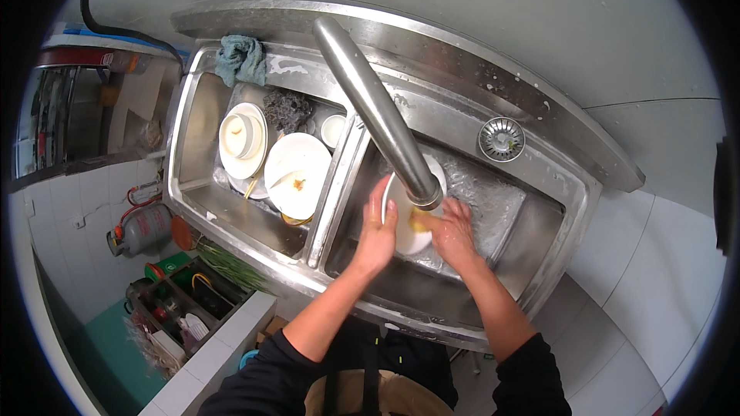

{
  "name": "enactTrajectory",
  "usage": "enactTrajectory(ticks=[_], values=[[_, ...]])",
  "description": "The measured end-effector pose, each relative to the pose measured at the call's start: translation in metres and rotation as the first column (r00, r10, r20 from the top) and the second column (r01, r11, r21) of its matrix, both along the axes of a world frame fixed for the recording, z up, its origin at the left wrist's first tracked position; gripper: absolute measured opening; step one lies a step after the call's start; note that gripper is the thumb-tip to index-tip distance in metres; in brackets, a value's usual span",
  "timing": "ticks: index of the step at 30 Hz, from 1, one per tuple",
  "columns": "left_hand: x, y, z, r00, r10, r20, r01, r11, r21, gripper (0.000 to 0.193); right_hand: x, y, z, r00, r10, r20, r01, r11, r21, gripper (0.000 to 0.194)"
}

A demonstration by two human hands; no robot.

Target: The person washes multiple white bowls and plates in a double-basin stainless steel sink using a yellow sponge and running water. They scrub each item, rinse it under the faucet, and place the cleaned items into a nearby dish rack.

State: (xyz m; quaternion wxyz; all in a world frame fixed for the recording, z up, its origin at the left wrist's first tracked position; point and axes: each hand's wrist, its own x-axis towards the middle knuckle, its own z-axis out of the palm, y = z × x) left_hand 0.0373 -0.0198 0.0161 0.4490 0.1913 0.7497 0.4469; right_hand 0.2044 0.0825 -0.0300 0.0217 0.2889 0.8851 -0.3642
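Observation:
My left hand point(377, 234) grips the left rim of a white dish point(409, 242) over the right basin of a steel double sink. On the dish's inside, my right hand point(454, 231) presses a yellow sponge or cloth point(420, 221). The mouth of the metal faucet point(425, 193) is just above the dish and hides part of it. In the left basin, a white plate point(306, 156) bears food scraps and what looks like a spoon. Beside it, a white bowl point(240, 136) sits on stacked plates point(254, 170), near a dark mesh scourer point(286, 110) and a small white cup point(333, 130).
A blue-green cloth point(240, 60) lies on the sink's back left corner. The strainer basket point(501, 140) rests on the rear ledge. Clear plastic film point(491, 208) lines part of the right basin. At lower left are a gas cylinder point(141, 230), green stalks point(228, 266) and a divided crate point(214, 312).

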Motion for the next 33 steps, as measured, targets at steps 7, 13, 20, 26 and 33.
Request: enactTrajectory(ticks=[7, 13, 20, 26, 33], values=[[0.040, 0.013, -0.006, 0.998, 0.030, -0.059, -0.036, 0.992, -0.117, 0.058, -0.053, -0.040, -0.015, 0.676, -0.721, -0.155, 0.477, 0.588, -0.653, 0.037], [-0.008, 0.001, -0.017, 0.989, 0.071, 0.126, -0.077, 0.996, 0.041, 0.055, 0.000, -0.034, 0.007, 0.937, -0.231, -0.264, 0.112, 0.910, -0.398, 0.036], [0.037, 0.005, -0.002, 0.999, 0.003, 0.047, 0.001, 0.997, -0.078, 0.060, -0.024, -0.018, -0.007, 0.872, -0.482, -0.083, 0.483, 0.875, -0.007, 0.053], [0.017, 0.012, -0.014, 0.953, 0.207, 0.223, -0.188, 0.977, -0.101, 0.045, -0.042, -0.041, 0.005, 0.843, -0.536, -0.045, 0.279, 0.507, -0.815, 0.035], [-0.014, 0.000, -0.007, 0.993, 0.035, 0.109, -0.023, 0.994, -0.110, 0.068, 0.036, -0.020, 0.003, 0.960, -0.100, 0.260, 0.102, 0.995, 0.006, 0.035]])
